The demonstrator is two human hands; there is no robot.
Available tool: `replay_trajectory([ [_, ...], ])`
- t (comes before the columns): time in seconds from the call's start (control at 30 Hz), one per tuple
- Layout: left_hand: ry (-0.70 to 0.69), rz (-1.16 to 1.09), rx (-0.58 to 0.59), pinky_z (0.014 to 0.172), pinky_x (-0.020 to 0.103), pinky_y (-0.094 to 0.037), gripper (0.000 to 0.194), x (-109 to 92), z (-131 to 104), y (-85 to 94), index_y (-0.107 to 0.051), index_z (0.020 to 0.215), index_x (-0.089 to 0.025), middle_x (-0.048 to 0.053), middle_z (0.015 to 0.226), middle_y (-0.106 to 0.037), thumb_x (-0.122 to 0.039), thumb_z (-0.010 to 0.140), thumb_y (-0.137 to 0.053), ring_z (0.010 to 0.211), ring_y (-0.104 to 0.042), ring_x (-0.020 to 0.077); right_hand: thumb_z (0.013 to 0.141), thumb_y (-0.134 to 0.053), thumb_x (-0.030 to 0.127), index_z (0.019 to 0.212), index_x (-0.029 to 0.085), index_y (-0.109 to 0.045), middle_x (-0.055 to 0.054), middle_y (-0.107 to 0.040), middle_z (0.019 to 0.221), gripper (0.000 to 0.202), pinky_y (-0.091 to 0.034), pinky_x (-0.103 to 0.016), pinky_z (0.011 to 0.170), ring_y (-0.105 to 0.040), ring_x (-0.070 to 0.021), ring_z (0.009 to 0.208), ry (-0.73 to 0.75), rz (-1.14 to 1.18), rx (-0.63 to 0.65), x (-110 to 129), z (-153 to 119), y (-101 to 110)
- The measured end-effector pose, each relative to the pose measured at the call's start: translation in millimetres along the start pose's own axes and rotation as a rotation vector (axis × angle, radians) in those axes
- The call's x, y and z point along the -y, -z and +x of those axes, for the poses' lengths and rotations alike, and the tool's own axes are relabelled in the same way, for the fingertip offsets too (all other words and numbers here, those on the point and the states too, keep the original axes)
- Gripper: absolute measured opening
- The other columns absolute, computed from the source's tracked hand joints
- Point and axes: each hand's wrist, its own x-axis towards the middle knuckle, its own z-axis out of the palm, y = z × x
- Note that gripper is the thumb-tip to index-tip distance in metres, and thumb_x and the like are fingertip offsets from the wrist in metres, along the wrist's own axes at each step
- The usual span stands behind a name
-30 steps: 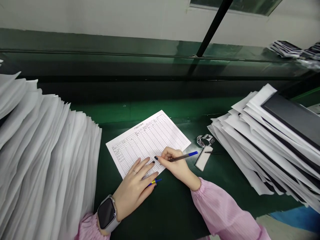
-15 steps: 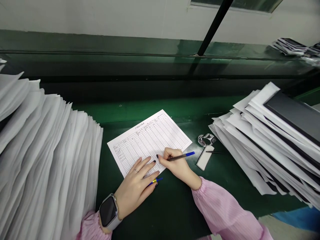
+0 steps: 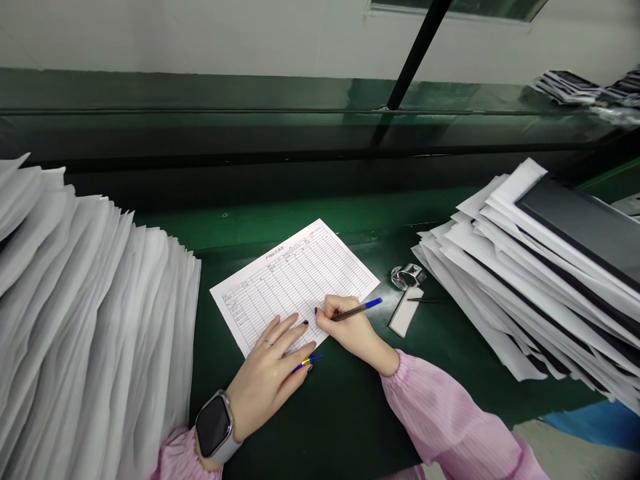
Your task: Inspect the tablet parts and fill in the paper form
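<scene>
A printed form [image 3: 295,280] with a ruled grid lies at a slant on the dark green table. My right hand [image 3: 350,328] is closed around a ballpoint pen [image 3: 356,310] with a blue end, its fingers over the form's lower right part. Flat on the form's lower edge rests my left hand [image 3: 273,370], fingers spread, with a watch on its wrist. A thin blue-and-yellow object [image 3: 306,363] shows between the left thumb and fingers; its kind and whether it is gripped are unclear. The pen's tip is hidden by the right fingers.
A tall stack of white sheets [image 3: 120,320] stands at the left. On the right is a pile of white sleeves with dark panels [image 3: 525,280]. Between form and pile lie a shiny metallic roll [image 3: 411,275], a white block [image 3: 406,312] and dark tweezers-like points [image 3: 425,300].
The view has shifted slightly. The right hand still holds the pen, which has tilted a little, and the left hand stays on the form.
</scene>
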Motion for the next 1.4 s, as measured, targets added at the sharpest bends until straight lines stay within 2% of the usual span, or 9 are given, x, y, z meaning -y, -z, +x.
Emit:
replay_trajectory([
  [0.4, -0.009, 0.022, 0.009, 0.104, 0.062, -0.050, 0.034, 1.4, -0.9, -1.6, -0.059, 0.130, -0.021, 0.012, 0.130, -0.065, -0.017, 0.097, -0.052, 0.134, -0.050, 0.0312, 0.079, -0.053, 0.021, 0.054, 0.023, -0.029, 0.008, -0.031, 0.049, 0.035, -0.024, -0.025, 0.047, -0.031, -0.0086, 0.046, -0.004, 0.019, -0.027, -0.1, 0.1, 0.3],
  [0.63, 0.000, -0.001, 0.008, 0.101, 0.065, -0.051, 0.029, 0.3, 0.7, -0.9, -0.062, 0.123, -0.020, 0.013, 0.129, -0.065, -0.017, 0.097, -0.051, 0.133, -0.052, 0.0330, 0.077, -0.055, 0.023, 0.053, 0.023, -0.031, 0.007, -0.033, 0.049, 0.034, -0.025, -0.024, 0.046, -0.032, -0.0092, 0.046, -0.039, 0.068, -0.055, -0.8, 1.0, 2.0],
  [0.83, 0.021, -0.037, 0.014, 0.101, 0.067, -0.050, 0.027, -0.7, 1.3, 0.8, -0.064, 0.120, -0.020, 0.014, 0.127, -0.066, -0.018, 0.097, -0.049, 0.131, -0.053, 0.0342, 0.081, -0.056, 0.028, 0.055, 0.024, -0.032, 0.007, -0.034, 0.051, 0.035, -0.031, -0.023, 0.045, -0.034, -0.0097, 0.047, -0.052, 0.119, -0.128, 2.1, 1.4, 11.7],
  [1.07, 0.063, -0.091, -0.021, 0.107, 0.063, -0.046, 0.024, -1.2, -2.4, 1.4, -0.064, 0.118, -0.020, 0.011, 0.125, -0.068, -0.023, 0.097, -0.052, 0.131, -0.053, 0.0329, 0.084, -0.067, 0.026, 0.058, 0.022, -0.049, 0.005, -0.043, 0.051, 0.032, -0.029, -0.025, 0.044, -0.038, -0.0114, 0.046, 0.022, 0.047, -0.281, 2.7, -2.1, 34.9],
  [1.17, 0.059, -0.087, -0.036, 0.106, 0.062, -0.047, 0.023, -3.8, -2.7, 2.1, -0.064, 0.116, -0.019, 0.011, 0.123, -0.068, -0.025, 0.098, -0.050, 0.129, -0.055, 0.0331, 0.088, -0.066, 0.021, 0.078, 0.022, -0.065, -0.002, -0.063, 0.072, 0.010, -0.046, -0.029, 0.058, -0.059, -0.0180, 0.065, 0.160, -0.114, -0.215, 2.5, -1.5, 40.8],
  [1.2, 0.057, -0.087, -0.035, 0.106, 0.061, -0.048, 0.023, -4.9, -2.5, 2.4, -0.064, 0.115, -0.019, 0.011, 0.122, -0.069, -0.025, 0.098, -0.050, 0.128, -0.056, 0.0328, 0.092, -0.061, 0.020, 0.095, 0.023, -0.068, -0.005, -0.069, 0.089, 0.008, -0.052, -0.032, 0.070, -0.065, -0.0216, 0.081, 0.227, -0.195, -0.156, 1.8, -1.2, 41.1],
  [1.23, 0.055, -0.088, -0.032, 0.106, 0.060, -0.048, 0.023, -6.0, -2.3, 2.5, -0.063, 0.115, -0.018, 0.010, 0.120, -0.069, -0.024, 0.098, -0.049, 0.127, -0.056, 0.0322, 0.095, -0.056, 0.018, 0.114, 0.023, -0.065, -0.009, -0.070, 0.108, 0.022, -0.054, -0.037, 0.083, -0.067, -0.0249, 0.099, 0.291, -0.285, -0.086, 0.4, -0.9, 40.6],
  [1.3, 0.050, -0.089, -0.020, 0.108, 0.057, -0.047, 0.021, -7.9, -1.6, 2.3, -0.062, 0.112, -0.015, 0.010, 0.118, -0.069, -0.022, 0.099, -0.047, 0.126, -0.057, 0.0305, 0.100, -0.045, 0.014, 0.139, 0.024, -0.050, -0.012, -0.063, 0.134, 0.041, -0.049, -0.047, 0.103, -0.056, -0.0286, 0.128, 0.381, -0.449, 0.062, -4.5, -0.7, 37.9],
  [1.4, 0.044, -0.072, -0.008, 0.111, 0.053, -0.045, 0.020, -9.2, -1.1, 1.0, -0.061, 0.109, -0.013, 0.010, 0.119, -0.069, -0.021, 0.099, -0.046, 0.126, -0.056, 0.0292, 0.102, -0.039, 0.011, 0.145, 0.024, -0.043, -0.013, -0.057, 0.144, 0.045, -0.039, -0.058, 0.112, -0.040, -0.0306, 0.143, 0.441, -0.631, 0.230, -13.8, -0.8, 33.0],
])
